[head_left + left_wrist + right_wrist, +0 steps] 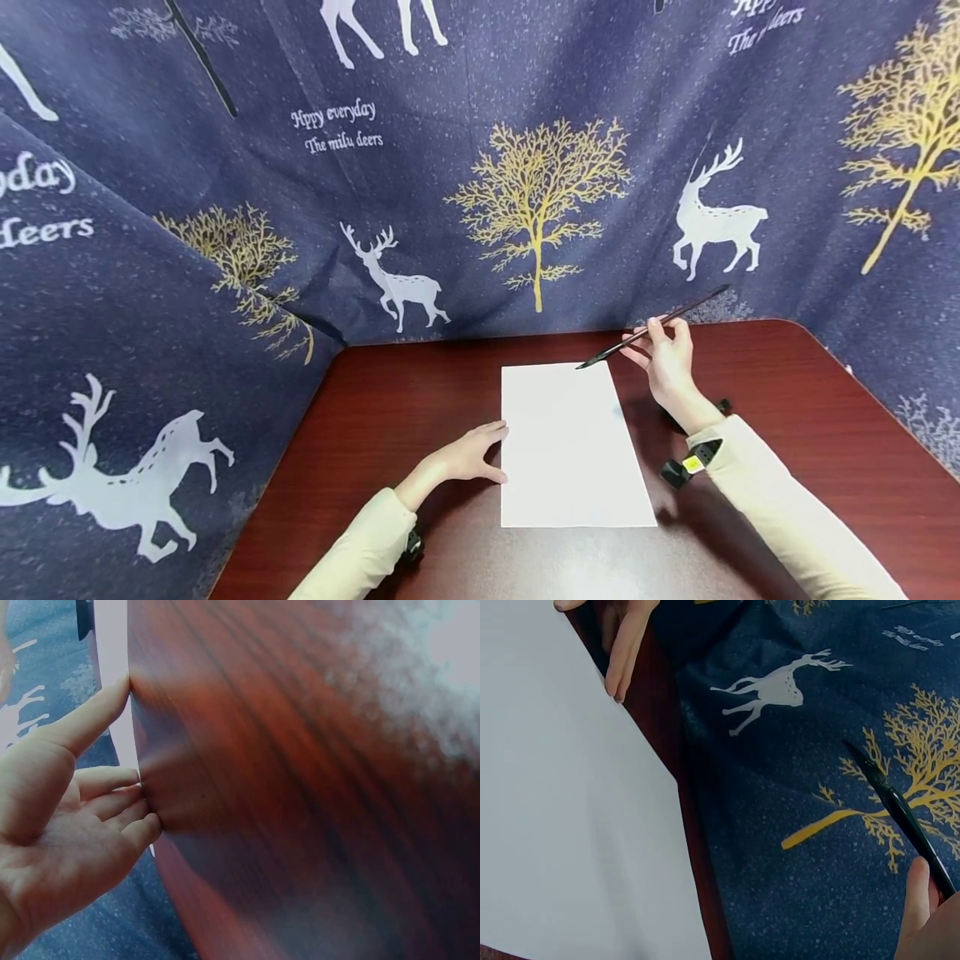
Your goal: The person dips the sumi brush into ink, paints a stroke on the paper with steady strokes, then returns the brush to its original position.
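A blank white sheet of paper [573, 450] lies on the table. My left hand [467, 455] rests at its left edge, fingers and thumb spread apart, with the fingertips touching the border of the sheet. In the left wrist view the fingers [112, 780] look loosely bent and hold nothing. My right hand [669, 360] pinches a dark, slender brush [613, 348] above the sheet's far right corner. Its dark bristle tip points to the left in the head view. The right wrist view shows the brush [909, 821] tilted, its tip apart from the paper [577, 787].
The reddish-brown wooden table [405, 392] has rounded far corners. Behind it and to the left hangs a dark blue cloth [420, 167] with white deer and yellow trees. Each wrist wears a small black device, the right one [678, 472] near the table.
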`<state>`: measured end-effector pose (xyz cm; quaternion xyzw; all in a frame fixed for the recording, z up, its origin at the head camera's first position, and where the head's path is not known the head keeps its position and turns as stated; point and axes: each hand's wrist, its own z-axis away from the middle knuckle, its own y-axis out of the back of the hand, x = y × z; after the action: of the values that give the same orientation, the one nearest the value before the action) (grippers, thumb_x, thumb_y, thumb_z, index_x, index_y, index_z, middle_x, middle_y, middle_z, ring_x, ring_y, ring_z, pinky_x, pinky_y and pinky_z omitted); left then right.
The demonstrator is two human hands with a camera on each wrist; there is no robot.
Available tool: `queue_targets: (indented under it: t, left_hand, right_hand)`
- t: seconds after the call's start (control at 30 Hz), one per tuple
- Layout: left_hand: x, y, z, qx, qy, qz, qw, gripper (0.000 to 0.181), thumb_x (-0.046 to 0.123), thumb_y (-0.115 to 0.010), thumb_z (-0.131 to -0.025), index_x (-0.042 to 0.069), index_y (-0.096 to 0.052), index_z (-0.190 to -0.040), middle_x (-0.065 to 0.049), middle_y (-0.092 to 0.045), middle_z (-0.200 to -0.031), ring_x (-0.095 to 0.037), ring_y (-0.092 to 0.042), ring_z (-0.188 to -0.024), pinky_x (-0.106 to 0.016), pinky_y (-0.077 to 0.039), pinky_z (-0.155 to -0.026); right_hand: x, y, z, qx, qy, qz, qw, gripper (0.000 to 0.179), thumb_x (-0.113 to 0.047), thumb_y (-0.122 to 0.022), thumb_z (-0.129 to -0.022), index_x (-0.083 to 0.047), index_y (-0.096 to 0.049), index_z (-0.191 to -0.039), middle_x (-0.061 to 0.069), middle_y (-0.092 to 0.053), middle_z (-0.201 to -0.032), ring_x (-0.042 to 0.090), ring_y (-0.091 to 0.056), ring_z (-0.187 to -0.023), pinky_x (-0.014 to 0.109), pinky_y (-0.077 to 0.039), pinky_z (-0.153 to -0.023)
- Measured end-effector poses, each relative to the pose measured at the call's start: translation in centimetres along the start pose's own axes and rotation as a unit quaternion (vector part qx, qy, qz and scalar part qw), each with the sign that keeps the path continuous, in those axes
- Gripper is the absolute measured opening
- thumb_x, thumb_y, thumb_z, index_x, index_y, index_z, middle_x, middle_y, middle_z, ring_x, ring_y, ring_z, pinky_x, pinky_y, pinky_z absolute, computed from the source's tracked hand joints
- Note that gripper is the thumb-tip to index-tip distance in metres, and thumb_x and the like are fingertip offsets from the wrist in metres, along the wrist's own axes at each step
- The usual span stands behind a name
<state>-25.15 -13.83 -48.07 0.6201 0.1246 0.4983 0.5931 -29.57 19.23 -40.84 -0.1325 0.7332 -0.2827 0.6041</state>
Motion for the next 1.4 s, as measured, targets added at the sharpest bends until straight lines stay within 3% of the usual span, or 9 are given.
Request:
queue_targets:
  t: [0.57,0.77,0.97,1.4]
  left_hand:
    - [-0.1,-0.3,0.1,-0.002,0.003,0.012,0.9999,0.082,0.031,-0.075,-0.083,-0.002,-0.035,-0.147,-0.017,-0.029,-0.157,-0.033,-0.027,-0.146,-0.048,-0.028,-0.116]
    - [0.0,-0.3,-0.3,0.003,0.006,-0.002,1.0,0.083,0.033,-0.075,-0.083,-0.001,-0.036,-0.148,-0.015,-0.03,-0.157,-0.03,-0.028,-0.146,-0.045,-0.028,-0.117]
    - [0.2,0.0,-0.3,0.003,0.002,0.0,1.0,0.083,0.032,-0.075,-0.083,-0.003,-0.035,-0.147,-0.017,-0.03,-0.157,-0.032,-0.028,-0.146,-0.047,-0.028,-0.117]
    - [-0.2,-0.1,-0.1,0.0,0.0,0.005,1.0,0.083,0.033,-0.074,-0.084,-0.002,-0.033,-0.148,-0.017,-0.028,-0.157,-0.032,-0.026,-0.146,-0.048,-0.027,-0.117]
  right_hand:
    - [1.0,-1.8,1.0,-0.023,-0.008,0.037,0.999,0.006,-0.018,-0.045,-0.102,-0.014,-0.041,-0.105,0.0,-0.061,-0.085,0.014,-0.071,-0.078,0.029,-0.06,-0.068]
    - [1.6,-2.6,1.5,-0.038,0.016,0.079,0.996,0.007,-0.019,-0.045,-0.102,-0.016,-0.04,-0.105,-0.005,-0.063,-0.083,0.013,-0.071,-0.077,0.027,-0.06,-0.067]
    - [2.1,-3.2,1.6,-0.058,0.043,0.073,0.9946,0.006,-0.018,-0.046,-0.102,-0.016,-0.04,-0.103,-0.003,-0.064,-0.081,0.012,-0.071,-0.075,0.028,-0.06,-0.065]
    - [2.9,-3.7,2.0,-0.096,0.086,0.148,0.9805,0.024,-0.021,-0.048,-0.101,-0.003,-0.037,-0.113,-0.004,-0.063,-0.084,0.014,-0.071,-0.075,0.031,-0.06,-0.066]
